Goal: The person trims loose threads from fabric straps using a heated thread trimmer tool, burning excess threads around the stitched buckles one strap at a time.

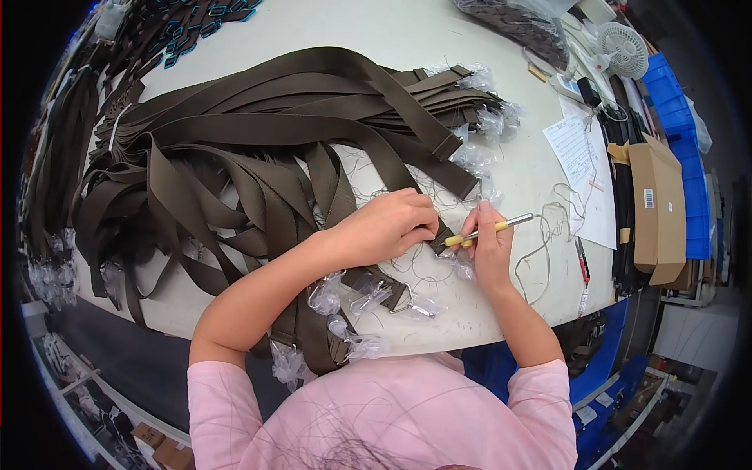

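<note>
Many dark brown straps [258, 129] lie in a bundle across the white table, their right ends fitted with metal parts in clear plastic. My left hand [392, 225] is closed on the end of one strap, near the table's middle. In my right hand [491, 241] is a pen-like tool [513, 222] with a silver shaft and yellow parts, its yellow tip touching or very near that strap end. More plastic-wrapped hooks [419, 304] lie at the table's front edge, just below my left hand.
Loose threads [548, 235] and written paper sheets [580, 153] lie on the right. Beyond are a red-handled tool [583, 262], a cardboard box [656, 211], blue bins [689, 172] and a small fan [623, 48]. Pieces with blue edges [188, 27] sit at the back left.
</note>
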Demonstrator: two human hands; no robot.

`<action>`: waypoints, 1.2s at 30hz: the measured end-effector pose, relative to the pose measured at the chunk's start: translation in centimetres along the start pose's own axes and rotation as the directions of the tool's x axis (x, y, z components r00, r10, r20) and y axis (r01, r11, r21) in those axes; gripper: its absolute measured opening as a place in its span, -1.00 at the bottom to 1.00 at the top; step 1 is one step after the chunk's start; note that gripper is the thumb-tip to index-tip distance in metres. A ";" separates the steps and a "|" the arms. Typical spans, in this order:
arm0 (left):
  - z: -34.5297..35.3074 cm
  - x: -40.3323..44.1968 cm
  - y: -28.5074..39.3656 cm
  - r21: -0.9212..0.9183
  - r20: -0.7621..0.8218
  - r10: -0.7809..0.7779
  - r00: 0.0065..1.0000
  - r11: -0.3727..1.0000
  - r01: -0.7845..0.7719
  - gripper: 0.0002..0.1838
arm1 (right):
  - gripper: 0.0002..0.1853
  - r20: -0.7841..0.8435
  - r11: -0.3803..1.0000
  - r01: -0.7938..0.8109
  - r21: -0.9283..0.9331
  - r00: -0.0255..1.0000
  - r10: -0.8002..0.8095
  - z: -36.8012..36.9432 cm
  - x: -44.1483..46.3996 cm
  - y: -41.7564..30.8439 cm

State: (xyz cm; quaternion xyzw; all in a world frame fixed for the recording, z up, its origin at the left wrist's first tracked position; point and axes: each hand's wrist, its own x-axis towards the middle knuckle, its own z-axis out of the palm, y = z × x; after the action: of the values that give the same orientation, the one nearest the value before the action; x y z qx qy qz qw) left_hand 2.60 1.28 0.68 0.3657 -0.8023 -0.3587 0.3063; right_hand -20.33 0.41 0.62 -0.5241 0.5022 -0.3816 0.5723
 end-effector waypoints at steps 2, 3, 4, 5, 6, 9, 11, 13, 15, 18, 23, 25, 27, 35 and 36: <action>0.0 0.0 0.2 0.011 -0.018 -0.003 1.000 1.000 0.003 -0.92 | -0.47 0.006 1.000 0.013 -0.001 1.000 -0.013 0.0 0.0 0.2; 0.1 0.0 0.3 0.016 -0.027 -0.004 1.000 1.000 0.004 -0.92 | -0.47 0.009 1.000 0.020 -0.001 1.000 -0.020 0.0 0.1 0.3; 0.1 0.0 0.2 0.017 -0.034 -0.005 0.999 1.000 0.005 -0.92 | -0.47 0.013 1.000 0.022 -0.004 1.000 -0.022 0.0 0.1 0.3; 0.1 0.0 0.2 0.017 -0.041 -0.006 0.999 1.000 0.007 -0.92 | -0.48 0.018 1.000 0.025 -0.007 1.000 -0.025 0.0 0.1 0.4; 0.2 0.0 0.2 0.018 -0.048 -0.007 0.999 1.000 0.008 -0.92 | -0.48 0.023 1.000 0.028 -0.010 0.999 -0.028 0.0 0.1 0.4; 0.2 0.0 0.3 0.032 -0.052 -0.005 0.999 0.999 0.006 -0.92 | -0.49 0.015 0.999 0.020 0.026 1.000 -0.021 0.2 0.1 0.2; 0.2 0.0 0.2 0.038 -0.054 -0.001 0.999 0.999 0.003 -0.91 | -0.49 0.013 1.000 0.020 0.024 1.000 -0.021 0.2 0.1 0.3; 0.3 0.0 0.2 0.041 -0.056 0.001 0.998 0.999 0.001 -0.92 | -0.49 0.014 1.000 0.020 0.018 1.000 -0.021 0.1 0.1 0.3; 0.2 0.0 0.2 0.040 -0.055 -0.002 0.998 0.999 0.004 -0.92 | -0.49 0.019 1.000 0.018 0.009 1.000 -0.018 0.1 0.1 0.3; 0.2 0.0 0.2 0.046 -0.051 0.002 0.999 0.999 0.000 -0.92 | -0.49 0.015 1.000 0.022 0.010 1.000 -0.022 0.2 0.1 0.2; 0.2 0.1 0.3 0.037 -0.072 -0.001 0.997 0.999 0.003 -0.92 | -0.49 0.012 1.000 0.026 0.002 1.000 -0.026 0.2 0.2 0.5; 0.2 0.1 0.4 0.036 -0.071 -0.007 0.997 0.999 0.010 -0.92 | -0.49 0.011 1.000 0.022 0.002 1.000 -0.022 0.2 0.2 0.4; 0.2 0.1 0.4 0.036 -0.070 -0.018 0.997 0.999 0.020 -0.92 | -0.49 0.014 1.000 0.021 0.009 1.000 -0.021 0.2 0.2 0.4; 0.4 -0.1 0.3 -0.039 -0.138 -0.219 0.966 0.976 0.215 -0.80 | -0.48 -0.202 0.966 0.096 0.242 0.978 -0.047 -0.7 1.1 -0.8; 0.4 -0.2 0.4 -0.070 -0.147 -0.275 0.950 0.961 0.267 -0.77 | -0.49 -0.271 0.948 0.132 0.289 0.961 -0.051 -1.1 1.4 -1.5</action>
State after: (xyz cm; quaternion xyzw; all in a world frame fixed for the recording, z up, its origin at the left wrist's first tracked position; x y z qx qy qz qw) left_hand 2.30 1.79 0.77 0.4915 -0.7092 -0.3876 0.3244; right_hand -20.99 -1.41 1.86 -0.3976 0.4831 -0.5463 0.5568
